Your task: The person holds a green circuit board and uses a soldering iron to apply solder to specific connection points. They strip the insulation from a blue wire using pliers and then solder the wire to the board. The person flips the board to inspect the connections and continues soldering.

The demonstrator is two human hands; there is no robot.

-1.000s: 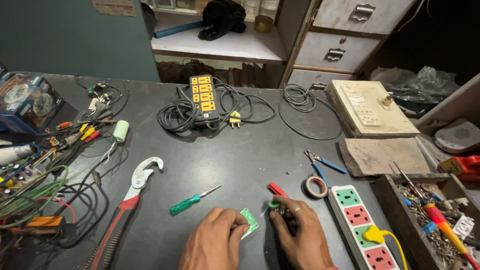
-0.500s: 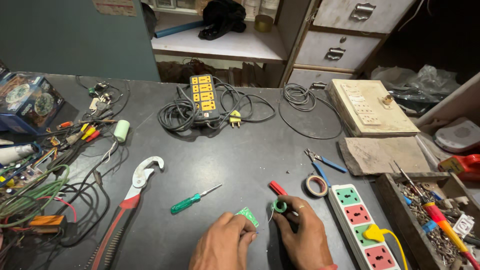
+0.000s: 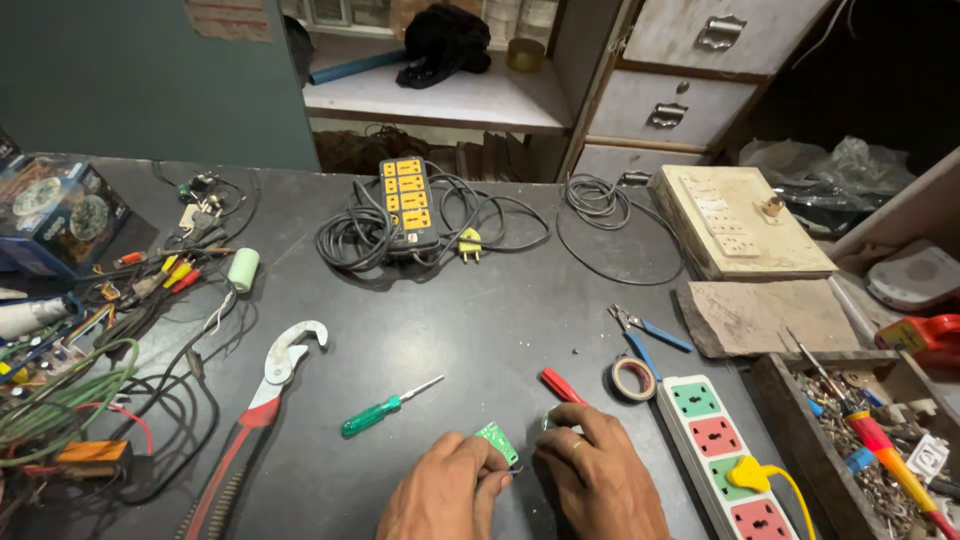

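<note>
— Where is the small green circuit board [image 3: 497, 441]?

— At the six o'clock edge of the dark bench [image 3: 480, 320], pinched between the fingers of the left hand [image 3: 440, 492], tilted up.

— And the right hand [image 3: 600, 480]?

— Just beside it at three o'clock, fingers curled shut on a small green part [image 3: 549, 421] that is mostly hidden.

— What lies around them?

— A green screwdriver [image 3: 385, 406] at ten o'clock, a red tool [image 3: 562, 386] and a tape roll [image 3: 633, 377] at one o'clock, and a white power strip [image 3: 722, 455] at three.

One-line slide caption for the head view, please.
Left hand and right hand pinch a small green circuit board over a dark workbench, green screwdriver nearby.
</note>
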